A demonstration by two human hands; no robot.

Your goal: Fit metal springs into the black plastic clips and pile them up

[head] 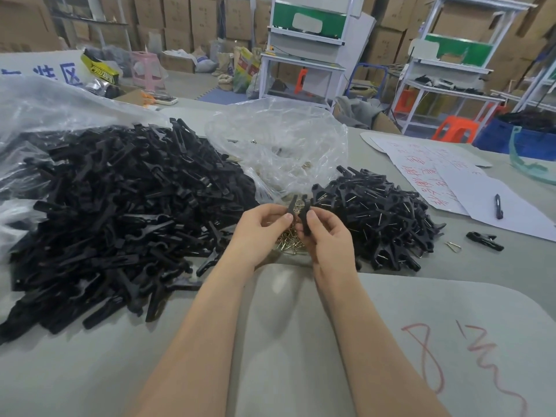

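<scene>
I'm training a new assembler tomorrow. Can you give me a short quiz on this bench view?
1. Multiple choice: the pile of finished black plastic clips with metal springs lies A) on the person's right, B) on the person's left, C) on the floor.
2. True or false: the left hand is empty.
3. Fill in: the loose brass-coloured wire springs lie ____ the finished pile and the large heap of springless black plastic clip halves.
Key: 1 A. 2 False: the left hand pinches one black plastic clip half, and the right hand pinches another. 3 between.
</scene>
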